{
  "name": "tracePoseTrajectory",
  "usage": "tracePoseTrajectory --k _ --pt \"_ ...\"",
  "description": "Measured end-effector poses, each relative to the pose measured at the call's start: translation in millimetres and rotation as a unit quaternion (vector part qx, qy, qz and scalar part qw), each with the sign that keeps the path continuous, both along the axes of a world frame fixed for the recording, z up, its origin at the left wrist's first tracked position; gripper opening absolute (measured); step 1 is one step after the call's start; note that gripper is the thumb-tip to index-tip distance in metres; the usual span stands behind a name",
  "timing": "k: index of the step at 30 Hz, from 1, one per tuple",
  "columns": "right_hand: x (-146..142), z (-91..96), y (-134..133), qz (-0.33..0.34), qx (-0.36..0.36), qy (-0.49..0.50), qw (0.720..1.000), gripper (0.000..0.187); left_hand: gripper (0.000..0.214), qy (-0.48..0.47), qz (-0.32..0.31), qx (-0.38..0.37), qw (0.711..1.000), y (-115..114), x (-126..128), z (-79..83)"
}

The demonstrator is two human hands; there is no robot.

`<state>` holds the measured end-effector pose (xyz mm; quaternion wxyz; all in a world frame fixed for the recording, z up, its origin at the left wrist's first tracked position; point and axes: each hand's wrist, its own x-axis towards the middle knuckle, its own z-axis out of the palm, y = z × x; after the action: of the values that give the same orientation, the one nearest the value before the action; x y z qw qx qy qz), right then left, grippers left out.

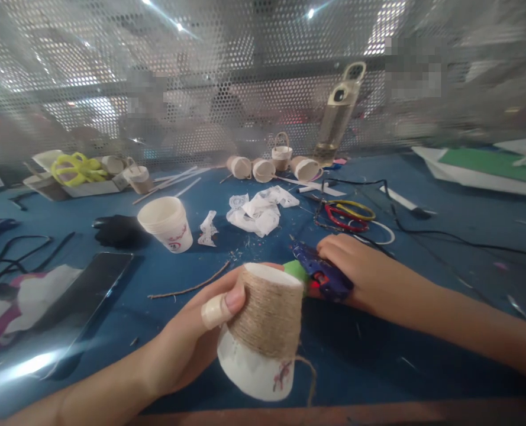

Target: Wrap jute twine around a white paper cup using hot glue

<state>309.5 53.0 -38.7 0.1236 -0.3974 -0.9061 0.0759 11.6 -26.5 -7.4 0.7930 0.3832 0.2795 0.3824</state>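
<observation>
My left hand (pixel 187 331) is wrapped around a white paper cup (pixel 256 370), held wide end down and tilted. Brown twine (pixel 267 310) winds around the cup's narrower part, and a loose tail hangs at its lower right. A beige bandage covers my left thumb. Behind the cup shows a bright green patch (pixel 294 271); I cannot make out what it is. My right hand (pixel 351 263) grips a dark blue glue gun (pixel 320 272) just right of the cup, its nozzle toward the upper left. A short piece of twine (pixel 191 290) lies left of the cup.
Stacked paper cups (pixel 167 225) stand at left, near crumpled white paper (pixel 260 210). Several twine-wrapped cups (pixel 263 170) and a bottle (pixel 336 121) are at the back by a perforated metal screen (pixel 245 77). A black cable (pixel 458 236) and bangle-like rings (pixel 347 216) lie at right; a phone-like slab (pixel 89 290) left.
</observation>
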Motion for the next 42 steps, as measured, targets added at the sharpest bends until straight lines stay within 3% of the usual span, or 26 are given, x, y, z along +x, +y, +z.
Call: tracePoseTrajectory --k 5,12,19,22,25,28,30,34,37,42 --pt "1.4 -1.7 -0.3 0.01 0.019 0.015 1.0 0.037 0.045 0.012 0.032 0.022 0.999 -4.3 -2.1 0.1" --pt "4.8 -12.7 2.8 0.001 0.051 0.049 0.997 0.044 0.049 0.012 0.011 0.036 0.999 -6.3 -7.9 -4.8" --pt "4.2 -9.5 -2.4 0.009 -0.023 0.105 0.994 0.038 0.043 0.024 0.037 0.027 0.999 1.9 -2.2 -4.9" --pt "4.9 -11.1 -1.2 0.022 -0.023 0.122 0.992 0.038 0.047 0.032 0.078 0.021 0.996 2.3 -1.5 -2.5" --pt "5.0 -8.5 -1.7 0.035 -0.025 0.12 0.992 0.034 0.046 0.036 0.165 -0.005 0.986 2.7 -0.4 2.3" --pt "4.1 -1.4 -5.6 0.048 -0.036 0.103 0.993 0.024 0.032 0.034 0.264 -0.028 0.964 4.7 2.5 6.2" --pt "3.9 1.6 -9.0 0.062 -0.04 0.09 0.993 0.016 0.024 0.026 0.295 -0.042 0.954 6.7 5.0 7.3" --pt "6.3 -0.1 -14.1 0.062 0.026 0.11 0.992 0.008 0.028 0.022 0.253 -0.043 0.966 9.5 7.8 7.7" --pt "8.1 2.4 -15.9 0.033 0.034 0.123 0.991 0.008 0.038 0.002 0.202 -0.019 0.979 9.5 6.8 7.5" --pt "3.2 24.7 -21.5 0.017 0.094 0.133 0.987 0.011 0.037 -0.031 0.179 -0.005 0.983 10.3 4.0 4.6"
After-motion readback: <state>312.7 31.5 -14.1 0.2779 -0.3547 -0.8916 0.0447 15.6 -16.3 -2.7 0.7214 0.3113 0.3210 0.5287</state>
